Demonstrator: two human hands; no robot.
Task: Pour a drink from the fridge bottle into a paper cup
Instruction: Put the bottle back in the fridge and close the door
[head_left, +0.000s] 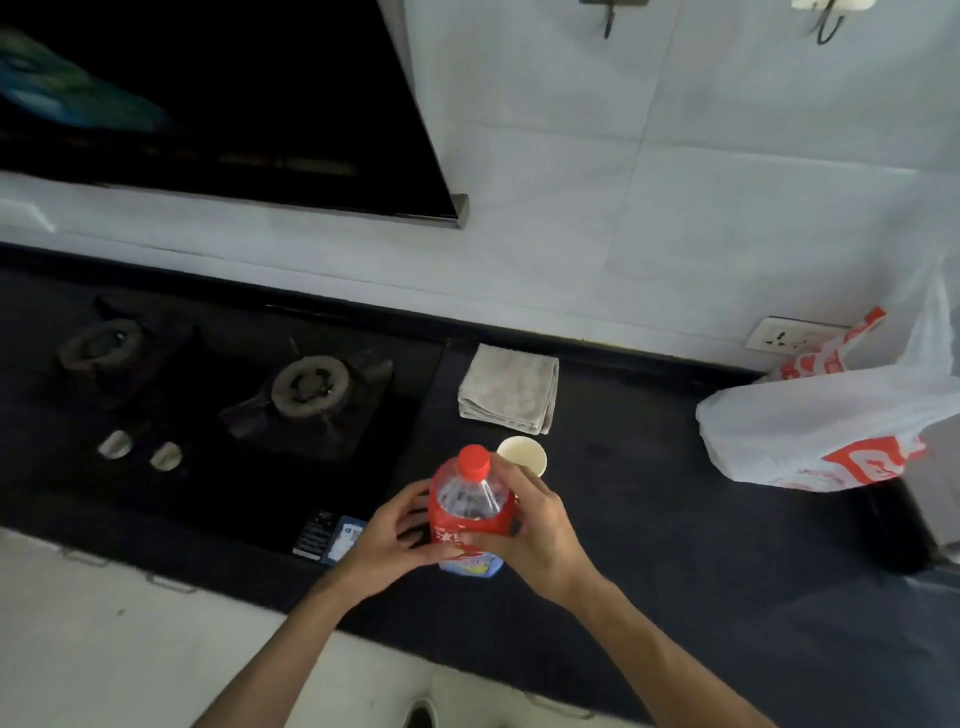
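Note:
A clear plastic bottle with a red cap and a red label stands upright over the dark countertop, its cap still on. My left hand wraps its left side at the label. My right hand grips its right side and shoulder. Just behind the bottle stands a white paper cup, upright, with nothing visible inside; my right fingers cover its lower front.
A two-burner gas hob with two knobs lies to the left. A folded grey cloth sits behind the cup. A white and red plastic bag lies at the right, near a wall socket. A dark range hood hangs overhead.

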